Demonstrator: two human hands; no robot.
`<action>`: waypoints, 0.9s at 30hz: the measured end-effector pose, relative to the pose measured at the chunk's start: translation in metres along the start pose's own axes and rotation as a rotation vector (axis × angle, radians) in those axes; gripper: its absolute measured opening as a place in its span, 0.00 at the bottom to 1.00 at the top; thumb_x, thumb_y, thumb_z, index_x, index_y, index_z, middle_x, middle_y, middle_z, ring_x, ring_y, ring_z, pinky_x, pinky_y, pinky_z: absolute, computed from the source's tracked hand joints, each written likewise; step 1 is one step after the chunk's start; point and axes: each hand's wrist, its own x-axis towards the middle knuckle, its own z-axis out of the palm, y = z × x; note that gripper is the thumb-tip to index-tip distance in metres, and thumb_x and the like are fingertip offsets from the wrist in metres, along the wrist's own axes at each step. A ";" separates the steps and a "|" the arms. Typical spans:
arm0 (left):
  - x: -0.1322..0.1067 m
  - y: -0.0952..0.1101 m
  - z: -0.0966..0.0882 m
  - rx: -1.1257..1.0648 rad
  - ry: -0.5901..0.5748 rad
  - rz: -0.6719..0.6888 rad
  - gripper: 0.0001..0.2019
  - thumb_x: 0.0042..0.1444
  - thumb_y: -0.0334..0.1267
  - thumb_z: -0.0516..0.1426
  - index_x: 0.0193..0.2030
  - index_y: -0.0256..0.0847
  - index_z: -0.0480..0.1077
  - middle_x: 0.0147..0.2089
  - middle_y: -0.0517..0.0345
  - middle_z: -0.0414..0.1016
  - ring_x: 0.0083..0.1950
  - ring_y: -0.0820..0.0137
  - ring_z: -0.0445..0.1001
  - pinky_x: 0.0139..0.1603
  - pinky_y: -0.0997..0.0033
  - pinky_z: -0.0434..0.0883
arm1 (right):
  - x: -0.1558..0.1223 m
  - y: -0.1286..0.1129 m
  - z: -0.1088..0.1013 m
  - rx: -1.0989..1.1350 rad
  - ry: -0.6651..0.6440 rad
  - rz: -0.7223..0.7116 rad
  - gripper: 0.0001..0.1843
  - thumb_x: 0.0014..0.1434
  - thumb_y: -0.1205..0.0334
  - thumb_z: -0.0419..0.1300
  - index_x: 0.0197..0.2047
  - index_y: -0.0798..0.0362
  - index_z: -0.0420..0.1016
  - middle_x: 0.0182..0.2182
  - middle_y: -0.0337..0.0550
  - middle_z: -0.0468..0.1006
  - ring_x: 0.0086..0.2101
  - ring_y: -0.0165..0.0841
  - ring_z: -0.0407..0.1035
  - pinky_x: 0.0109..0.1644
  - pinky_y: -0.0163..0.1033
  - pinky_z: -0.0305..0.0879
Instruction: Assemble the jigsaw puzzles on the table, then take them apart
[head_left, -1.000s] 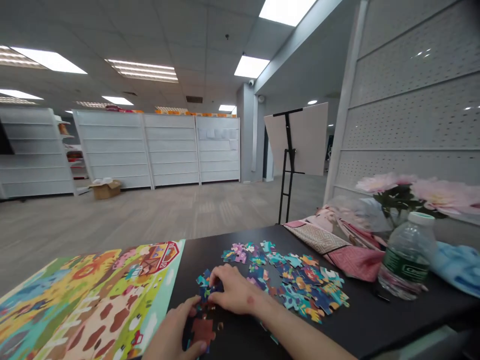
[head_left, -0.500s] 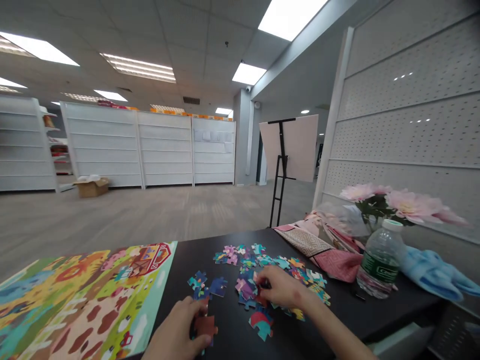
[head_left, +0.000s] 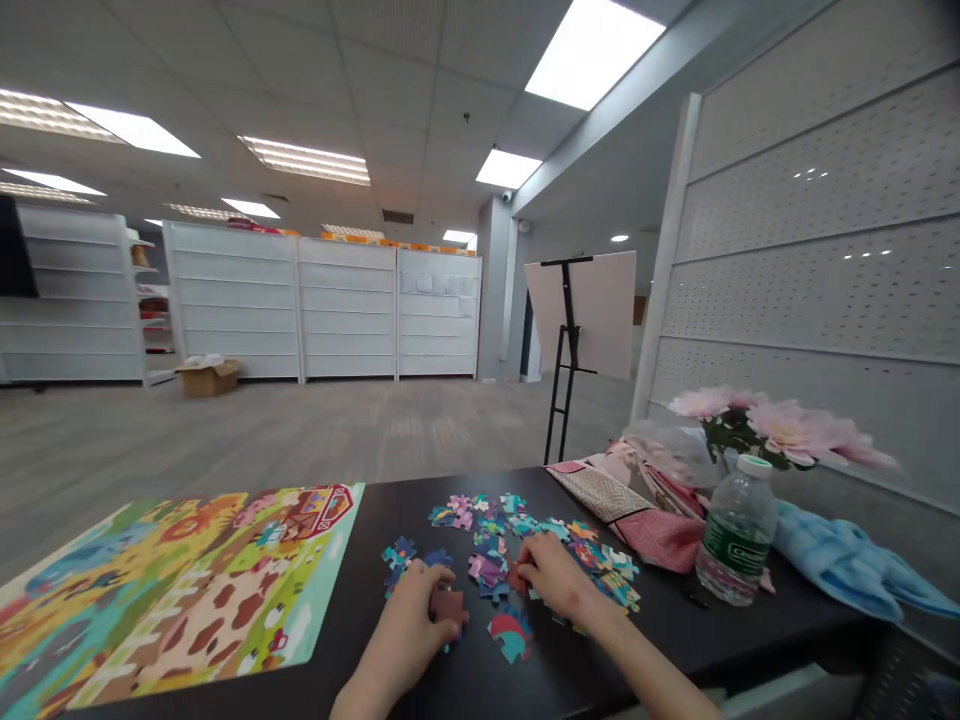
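The left grip (head_left: 405,640) was pinching a maroon cardboard jigsaw piece (head_left: 448,606) over the black bench (head_left: 787,625), and a weak pinch could have dropped it; the half-curled right grip (head_left: 553,578), its hold unclear, could have scattered the loose multicoloured jigsaw pieces (head_left: 487,570) it touched.

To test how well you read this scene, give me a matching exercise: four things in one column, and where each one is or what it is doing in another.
Things:
1. Left hand
2. Right hand
3. Plastic water bottle
4. Cardboard box

Places or states:
A. On the floor beyond the black table
B. Upright beside a light-blue cloth
C. Holding a reddish-brown jigsaw piece
D. Over the scattered jigsaw pieces

Right pairs: 1-C, 2-D, 3-B, 4-A
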 end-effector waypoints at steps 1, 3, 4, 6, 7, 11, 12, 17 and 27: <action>0.000 0.001 0.003 -0.004 0.012 -0.007 0.22 0.45 0.26 0.62 0.50 0.41 0.74 0.46 0.56 0.70 0.44 0.62 0.74 0.45 0.69 0.68 | 0.003 0.003 -0.001 0.059 -0.009 0.007 0.07 0.52 0.71 0.58 0.29 0.53 0.76 0.33 0.43 0.80 0.41 0.38 0.71 0.44 0.38 0.60; -0.002 0.001 0.008 -0.012 0.041 -0.021 0.22 0.46 0.27 0.62 0.51 0.41 0.74 0.47 0.55 0.71 0.44 0.62 0.73 0.44 0.69 0.68 | 0.011 0.009 -0.006 0.180 -0.034 0.026 0.04 0.50 0.69 0.58 0.28 0.52 0.74 0.28 0.39 0.79 0.34 0.35 0.71 0.38 0.35 0.60; -0.005 0.000 0.011 -0.015 0.056 -0.029 0.22 0.47 0.26 0.62 0.51 0.41 0.73 0.48 0.54 0.71 0.45 0.61 0.73 0.45 0.69 0.68 | 0.015 0.011 -0.009 0.242 -0.046 0.037 0.03 0.50 0.67 0.59 0.27 0.52 0.73 0.26 0.37 0.78 0.32 0.34 0.71 0.36 0.35 0.59; -0.011 0.000 0.017 -0.021 0.086 -0.045 0.22 0.48 0.27 0.61 0.52 0.41 0.72 0.50 0.53 0.71 0.48 0.61 0.73 0.46 0.69 0.67 | 0.022 0.014 -0.016 0.365 -0.070 0.051 0.04 0.50 0.62 0.58 0.26 0.51 0.70 0.24 0.37 0.77 0.29 0.33 0.70 0.33 0.35 0.58; -0.014 0.001 0.020 -0.016 0.107 -0.047 0.21 0.49 0.27 0.61 0.52 0.41 0.72 0.50 0.53 0.72 0.49 0.60 0.73 0.48 0.68 0.67 | 0.024 0.015 -0.020 0.423 -0.080 0.054 0.06 0.50 0.59 0.58 0.25 0.51 0.69 0.23 0.38 0.78 0.28 0.32 0.69 0.32 0.35 0.58; -0.026 0.010 0.020 0.100 0.199 -0.081 0.13 0.50 0.33 0.64 0.42 0.42 0.70 0.45 0.53 0.74 0.50 0.56 0.71 0.49 0.63 0.64 | 0.020 0.005 -0.022 0.615 -0.130 0.052 0.11 0.49 0.51 0.58 0.28 0.50 0.67 0.25 0.39 0.79 0.24 0.31 0.67 0.29 0.35 0.55; -0.028 0.012 0.017 0.138 0.211 -0.110 0.11 0.49 0.35 0.64 0.39 0.42 0.70 0.43 0.54 0.74 0.49 0.55 0.71 0.47 0.63 0.64 | 0.017 -0.001 -0.019 0.651 -0.150 0.048 0.12 0.49 0.50 0.58 0.29 0.50 0.67 0.25 0.39 0.78 0.24 0.30 0.66 0.28 0.34 0.55; -0.042 0.012 -0.006 0.275 0.217 -0.214 0.14 0.47 0.39 0.67 0.29 0.43 0.64 0.36 0.57 0.72 0.43 0.57 0.70 0.41 0.64 0.62 | -0.002 -0.048 0.006 0.775 -0.265 -0.048 0.12 0.51 0.52 0.63 0.32 0.51 0.70 0.24 0.37 0.78 0.26 0.31 0.69 0.31 0.34 0.57; -0.063 -0.060 0.001 0.164 0.325 0.002 0.36 0.46 0.51 0.71 0.61 0.46 0.66 0.53 0.49 0.76 0.53 0.51 0.75 0.50 0.59 0.70 | -0.033 -0.096 0.073 0.908 -0.348 -0.008 0.23 0.58 0.37 0.62 0.38 0.50 0.78 0.33 0.46 0.86 0.36 0.40 0.80 0.40 0.36 0.71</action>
